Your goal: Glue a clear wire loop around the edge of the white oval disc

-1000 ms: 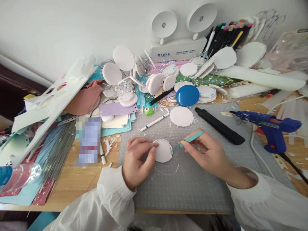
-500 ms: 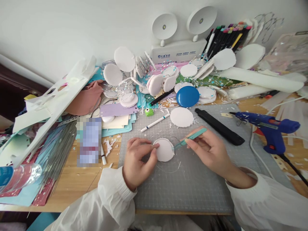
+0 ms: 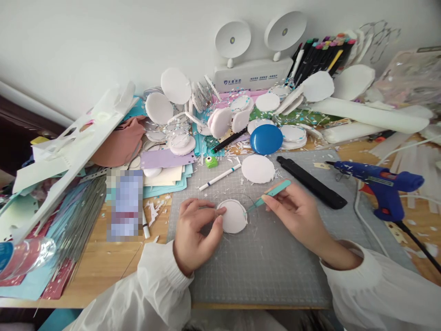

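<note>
A small white disc (image 3: 233,217) lies on the grey cutting mat (image 3: 262,271). My left hand (image 3: 198,230) holds its left edge between thumb and fingers. Pinched in my right hand (image 3: 294,211) are teal tweezers (image 3: 272,195), whose tips touch the disc's right edge. A thin wire loops around the disc. Just behind it lies another white disc (image 3: 258,168), flat on the mat, with a blue oval object (image 3: 266,139) beyond that one.
A blue glue gun (image 3: 379,179) and a black cutter (image 3: 310,181) lie to the right. A white marker (image 3: 219,177) and green punch (image 3: 211,162) are behind the hands. White discs pile up at the back; a bottle (image 3: 27,257) lies left.
The tweezer tips have shifted slightly from beside the disc's right edge onto it. My left hand keeps its hold. The whole view has moved a little.
</note>
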`<state>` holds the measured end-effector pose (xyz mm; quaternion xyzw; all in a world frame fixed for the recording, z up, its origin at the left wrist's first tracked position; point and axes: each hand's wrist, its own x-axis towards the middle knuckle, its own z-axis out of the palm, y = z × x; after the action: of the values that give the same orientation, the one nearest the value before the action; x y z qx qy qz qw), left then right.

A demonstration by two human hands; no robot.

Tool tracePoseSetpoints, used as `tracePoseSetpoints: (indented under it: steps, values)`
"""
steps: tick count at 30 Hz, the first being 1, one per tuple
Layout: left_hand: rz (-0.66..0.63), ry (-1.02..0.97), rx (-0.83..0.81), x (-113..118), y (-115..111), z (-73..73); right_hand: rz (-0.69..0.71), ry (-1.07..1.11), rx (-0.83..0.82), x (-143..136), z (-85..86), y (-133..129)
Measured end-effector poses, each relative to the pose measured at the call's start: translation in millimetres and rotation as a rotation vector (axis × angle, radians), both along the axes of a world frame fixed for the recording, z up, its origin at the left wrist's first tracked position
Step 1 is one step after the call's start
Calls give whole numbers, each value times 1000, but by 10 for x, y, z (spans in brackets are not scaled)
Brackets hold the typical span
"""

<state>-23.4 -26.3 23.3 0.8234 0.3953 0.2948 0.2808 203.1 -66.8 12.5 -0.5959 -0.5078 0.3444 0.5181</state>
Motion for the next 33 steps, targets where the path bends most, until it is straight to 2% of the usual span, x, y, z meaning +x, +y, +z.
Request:
tracePoseSetpoints:
  steps: [4,9,15,22,33]
  values:
    - [2,18,-11,-4,-8,5,8,2,-30,-4,-3,10]
    - [2,16,-9,-3,-5,0,37,-24,20,-16,20,-11]
    - [-7,26,-9,-9,-9,1,-32,-17,48,30,48,-11]
    - [4,40,5,-2,-19,-1,90,-10,-29,46,22,26]
    - [3,46,39,3,-10,-2,111,-28,-52,18,-14,39]
